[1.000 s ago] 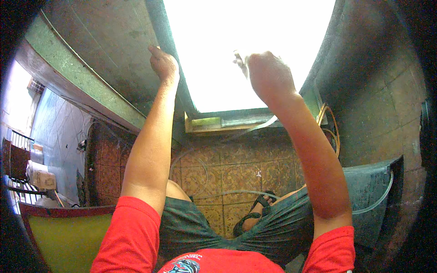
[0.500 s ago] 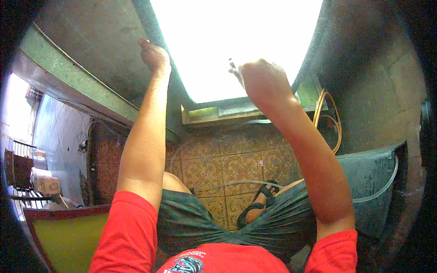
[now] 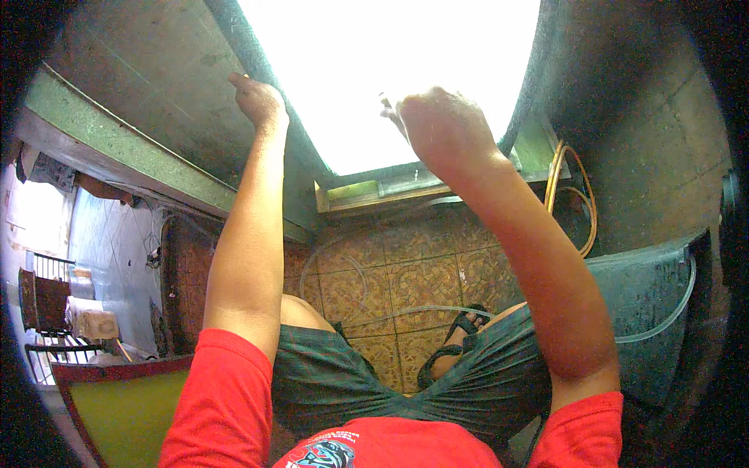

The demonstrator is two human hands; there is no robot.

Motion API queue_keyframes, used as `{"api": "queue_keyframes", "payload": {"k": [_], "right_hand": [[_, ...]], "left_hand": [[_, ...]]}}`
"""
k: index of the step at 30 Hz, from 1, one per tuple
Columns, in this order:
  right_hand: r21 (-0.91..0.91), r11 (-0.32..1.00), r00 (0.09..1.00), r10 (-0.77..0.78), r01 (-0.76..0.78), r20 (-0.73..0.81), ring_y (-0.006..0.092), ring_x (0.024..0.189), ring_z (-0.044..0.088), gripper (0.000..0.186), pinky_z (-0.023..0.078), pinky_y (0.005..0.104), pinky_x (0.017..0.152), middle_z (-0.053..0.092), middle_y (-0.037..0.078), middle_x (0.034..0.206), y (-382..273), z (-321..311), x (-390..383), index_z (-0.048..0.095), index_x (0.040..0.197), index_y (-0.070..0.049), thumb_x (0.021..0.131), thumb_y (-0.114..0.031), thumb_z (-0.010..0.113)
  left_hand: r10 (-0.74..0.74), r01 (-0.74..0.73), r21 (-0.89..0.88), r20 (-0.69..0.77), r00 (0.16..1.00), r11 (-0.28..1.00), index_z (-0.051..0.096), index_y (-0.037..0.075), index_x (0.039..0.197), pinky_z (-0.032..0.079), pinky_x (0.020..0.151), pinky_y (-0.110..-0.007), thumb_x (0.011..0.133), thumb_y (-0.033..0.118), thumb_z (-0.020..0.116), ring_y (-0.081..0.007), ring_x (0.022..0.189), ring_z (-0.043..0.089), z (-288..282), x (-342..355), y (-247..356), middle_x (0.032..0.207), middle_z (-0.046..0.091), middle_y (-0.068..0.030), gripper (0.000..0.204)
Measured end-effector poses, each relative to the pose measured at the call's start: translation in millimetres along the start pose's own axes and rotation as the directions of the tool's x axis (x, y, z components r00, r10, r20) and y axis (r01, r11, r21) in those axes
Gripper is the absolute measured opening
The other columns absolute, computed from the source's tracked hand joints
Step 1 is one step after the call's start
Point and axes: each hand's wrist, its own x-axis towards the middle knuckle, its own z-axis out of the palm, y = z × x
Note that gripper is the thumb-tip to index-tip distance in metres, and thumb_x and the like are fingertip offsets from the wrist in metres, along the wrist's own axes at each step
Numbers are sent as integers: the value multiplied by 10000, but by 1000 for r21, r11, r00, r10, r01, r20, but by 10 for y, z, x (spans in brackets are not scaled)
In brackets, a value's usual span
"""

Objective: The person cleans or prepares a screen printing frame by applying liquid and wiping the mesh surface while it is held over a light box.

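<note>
Both my arms reach up to a bright, washed-out window opening (image 3: 390,70). My left hand (image 3: 257,100) has its fingers curled on the dark frame (image 3: 257,58) along the opening's left edge. In front of the glare, my right hand (image 3: 446,129) is closed in a fist around a thin tool (image 3: 385,104). Only the tool's slim tip shows, to the left of the knuckles. Below the hands lies a greenish sill (image 3: 374,191).
Brown patterned floor tiles (image 3: 406,273) lie below, with clear tubing (image 3: 343,249) looped on them. An orange hose coil (image 3: 579,195) hangs at right above a grey-green tub (image 3: 655,304). A yellow-green chair (image 3: 117,409) stands lower left. My sandalled foot (image 3: 460,327) rests on the tiles.
Both hands have drifted slightly left in the view and the sill sits a little higher. Both hands keep their hold.
</note>
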Motion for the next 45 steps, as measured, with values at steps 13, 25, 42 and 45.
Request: {"api": "queue_keyframes", "payload": {"k": [13,25,42,45], "right_hand": [[52,998,1000,-24,25,-19,309,628,626,261,507,417,568,622,159,687,32,31,35,627,825,-39,867,-271,513],[-30,998,999,52,-52,-3,317,624,627,288,508,413,579,618,173,672,2,88,23,635,814,-30,869,-282,508],[-19,995,995,96,-96,5,307,648,629,267,510,407,585,624,154,677,128,127,-26,641,814,-56,870,-279,505],[-19,997,996,75,-76,-44,304,645,629,263,509,406,568,625,153,674,152,128,-21,644,821,-56,868,-277,509]], "left_hand": [[102,-102,-10,4,995,995,429,-194,1108,342,959,-370,938,461,193,-388,1079,483,26,6,-65,1139,466,-352,717],[130,-128,-40,55,990,991,440,-188,1085,363,925,-380,939,460,201,-397,1033,503,69,493,-579,1104,485,-351,706],[150,-172,463,83,985,870,481,-151,1020,443,814,-390,958,355,237,-391,914,563,48,247,-279,973,532,-352,565],[-75,77,-64,26,997,995,478,-150,1041,435,834,-368,957,374,235,-369,946,561,22,150,-138,1007,534,-332,585]]}}
